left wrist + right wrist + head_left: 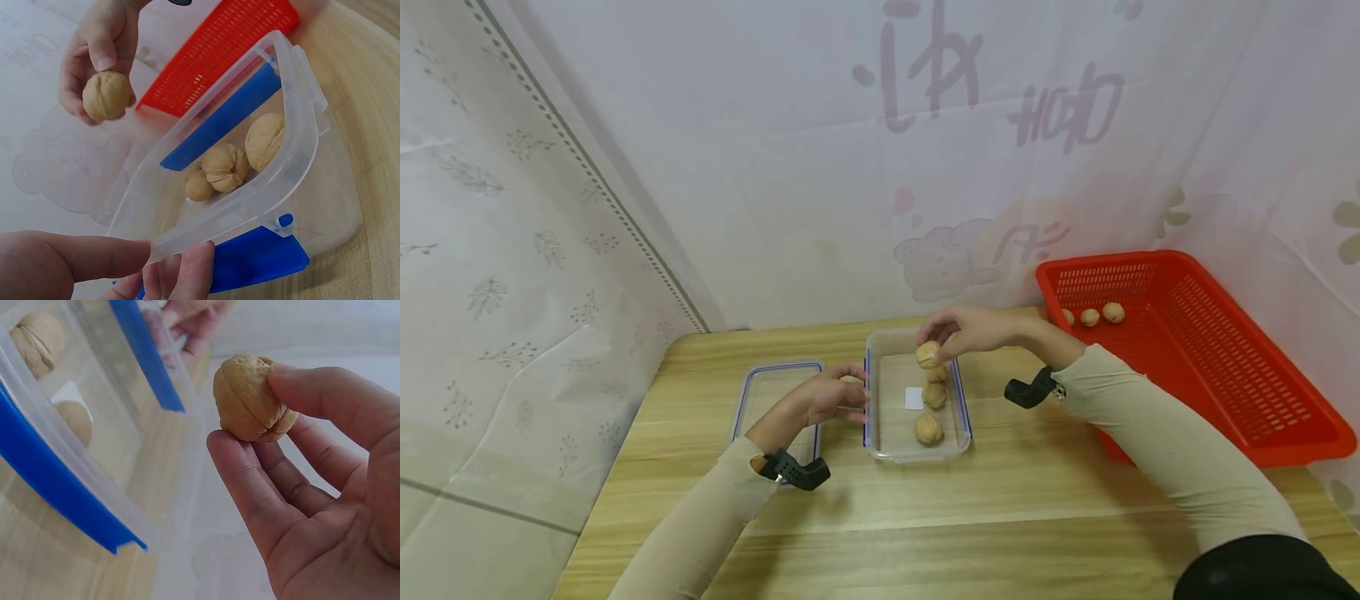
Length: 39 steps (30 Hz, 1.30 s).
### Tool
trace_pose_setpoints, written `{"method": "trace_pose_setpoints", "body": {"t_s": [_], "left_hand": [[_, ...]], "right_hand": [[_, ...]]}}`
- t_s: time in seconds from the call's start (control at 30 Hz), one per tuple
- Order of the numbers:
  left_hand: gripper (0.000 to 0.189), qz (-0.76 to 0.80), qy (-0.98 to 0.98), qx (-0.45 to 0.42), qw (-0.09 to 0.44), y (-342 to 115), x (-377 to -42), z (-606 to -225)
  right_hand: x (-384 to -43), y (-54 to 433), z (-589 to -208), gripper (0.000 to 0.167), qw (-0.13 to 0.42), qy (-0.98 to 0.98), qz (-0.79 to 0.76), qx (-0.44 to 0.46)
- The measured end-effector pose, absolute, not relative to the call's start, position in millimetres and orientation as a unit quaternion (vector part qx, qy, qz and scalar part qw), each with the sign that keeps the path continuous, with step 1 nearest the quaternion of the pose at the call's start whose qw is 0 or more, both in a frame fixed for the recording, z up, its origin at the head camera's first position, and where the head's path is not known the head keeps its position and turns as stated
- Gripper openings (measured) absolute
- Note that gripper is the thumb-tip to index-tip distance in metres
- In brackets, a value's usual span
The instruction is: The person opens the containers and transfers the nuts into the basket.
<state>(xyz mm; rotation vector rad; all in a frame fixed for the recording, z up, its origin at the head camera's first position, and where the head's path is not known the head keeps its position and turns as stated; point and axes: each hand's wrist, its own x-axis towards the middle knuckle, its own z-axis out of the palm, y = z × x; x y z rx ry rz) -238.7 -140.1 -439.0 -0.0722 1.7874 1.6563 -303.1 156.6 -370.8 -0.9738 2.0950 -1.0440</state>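
My right hand (pixel 966 332) pinches a walnut (pixel 250 399) between thumb and fingers, over the far right part of a clear plastic container (pixel 887 450) with blue latches. Three walnuts lie along the container's right side, among them a near walnut (pixel 928 429) and a middle walnut (pixel 934 395). A small white square (pixel 913 398) shows on its floor. At the container's left side is my left hand (pixel 831 393), its loosely bent fingertips touching the wall by a blue latch (pixel 256 259).
A blue-edged clear lid (pixel 775 382) lies on the wooden table (pixel 925 533), left of the container and partly behind the left arm. At the right stands a red basket (pixel 1217 367) with several walnuts (pixel 1113 312) at its far left. Printed curtains (pixel 790 183) hang behind.
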Motion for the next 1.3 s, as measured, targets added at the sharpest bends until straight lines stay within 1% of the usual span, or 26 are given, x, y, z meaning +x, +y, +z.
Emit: {"method": "trace_pose_setpoints", "body": {"t_s": [0.23,0.37,0.57,0.77,0.97,1.07,1.2,1.3], "left_hand": [[0.041,0.639,0.688,-0.035,0.344,-140.3,-237.7,-439.0],[0.042,0.638,0.687,-0.035,0.345,-140.3,-237.8,-439.1],[0.043,0.637,0.688,-0.042,0.346,-140.2,-237.9,-440.1],[0.043,0.639,0.687,-0.043,0.345,-140.0,-238.2,-440.7],[0.043,0.64,0.685,-0.038,0.347,-139.8,-238.3,-440.3],[0.043,0.639,0.684,-0.035,0.349,-139.8,-238.4,-440.2],[0.044,0.639,0.684,-0.035,0.349,-139.6,-238.3,-439.7],[0.044,0.638,0.686,-0.036,0.348,-139.3,-238.0,-438.9]], "right_hand": [[-306.3,182.3,-359.0,0.038,0.266,0.806,-0.404,-0.341],[-309.4,200.3,-359.1,0.04,0.246,0.816,-0.419,-0.314],[-310.1,226.2,-357.8,0.039,0.215,0.824,-0.446,-0.276],[-310.1,252.6,-352.5,0.045,0.171,0.85,-0.448,-0.219],[-313.8,284.9,-352.8,0.045,0.139,0.848,-0.485,-0.164],[-313.6,300.9,-351.5,0.05,0.125,0.853,-0.488,-0.135],[-314.3,320.3,-350.9,0.06,0.118,0.864,-0.482,-0.085],[-316.7,333.9,-354.2,0.064,0.101,0.866,-0.485,-0.062]]}}
